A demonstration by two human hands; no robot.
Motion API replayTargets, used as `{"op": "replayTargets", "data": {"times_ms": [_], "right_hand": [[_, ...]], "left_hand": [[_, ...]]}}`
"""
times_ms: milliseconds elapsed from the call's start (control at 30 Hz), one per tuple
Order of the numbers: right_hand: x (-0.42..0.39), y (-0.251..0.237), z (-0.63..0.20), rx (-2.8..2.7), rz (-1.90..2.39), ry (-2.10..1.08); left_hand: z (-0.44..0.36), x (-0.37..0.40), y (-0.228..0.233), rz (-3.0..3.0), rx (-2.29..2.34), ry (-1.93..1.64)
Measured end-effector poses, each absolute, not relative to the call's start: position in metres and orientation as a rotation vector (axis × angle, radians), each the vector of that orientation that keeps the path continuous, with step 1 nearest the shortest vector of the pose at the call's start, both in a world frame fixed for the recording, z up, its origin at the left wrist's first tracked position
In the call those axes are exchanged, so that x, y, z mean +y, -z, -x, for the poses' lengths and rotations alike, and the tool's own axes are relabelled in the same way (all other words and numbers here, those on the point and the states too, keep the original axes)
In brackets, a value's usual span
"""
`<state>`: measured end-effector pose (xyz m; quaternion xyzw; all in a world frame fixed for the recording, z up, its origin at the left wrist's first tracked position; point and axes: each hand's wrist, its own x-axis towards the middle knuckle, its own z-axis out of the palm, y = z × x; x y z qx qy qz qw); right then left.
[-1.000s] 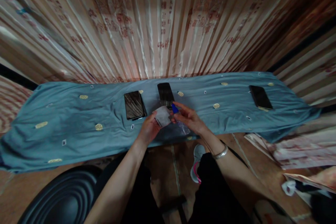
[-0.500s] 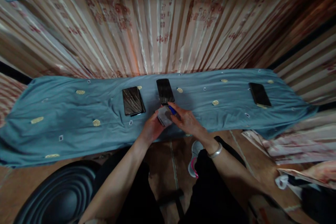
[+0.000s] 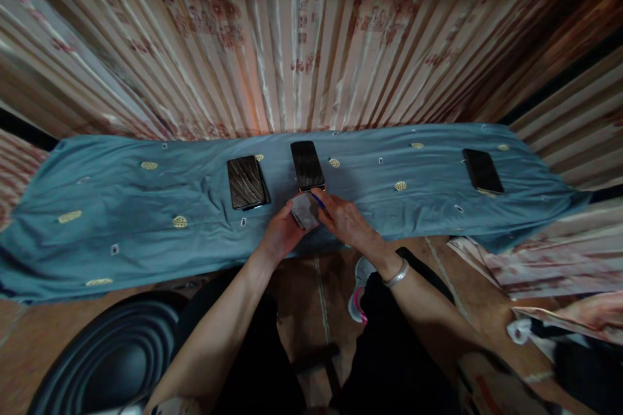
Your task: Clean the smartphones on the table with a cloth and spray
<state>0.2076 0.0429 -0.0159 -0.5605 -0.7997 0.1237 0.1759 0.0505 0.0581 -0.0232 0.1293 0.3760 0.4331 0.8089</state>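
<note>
The left hand (image 3: 280,233) pinches a soft, folded pale cloth (image 3: 304,211); the right hand (image 3: 346,220), touching it, grips what seems a small blue-tipped bottle (image 3: 317,200). Just beyond the fingers lies a glossy black phone (image 3: 307,165) on wrinkled teal fabric (image 3: 146,214), pleated satin curtain (image 3: 292,39) behind

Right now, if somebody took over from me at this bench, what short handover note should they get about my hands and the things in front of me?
Left hand holds a folded grey cloth.
Right hand grips a small blue-capped bottle, mostly hidden, right against the cloth.
Both hands hover just in front of the middle phone on the blue cloth-covered bench.
A second phone lies to its left, a third far right.
No phone is being touched yet.
</note>
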Motion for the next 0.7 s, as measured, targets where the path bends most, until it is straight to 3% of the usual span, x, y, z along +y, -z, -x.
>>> {"op": "replayTargets", "data": {"times_ms": [467,700], "right_hand": [[0.041,0.003,-0.196,-2.391,1.734,-0.309],[0.044,0.016,-0.211,-2.261,1.597,-0.344]], "left_hand": [[-0.049,0.056,0.015,-0.204,0.809,-0.927],[-0.047,0.055,0.019,-0.273,0.86,-0.931]]}}
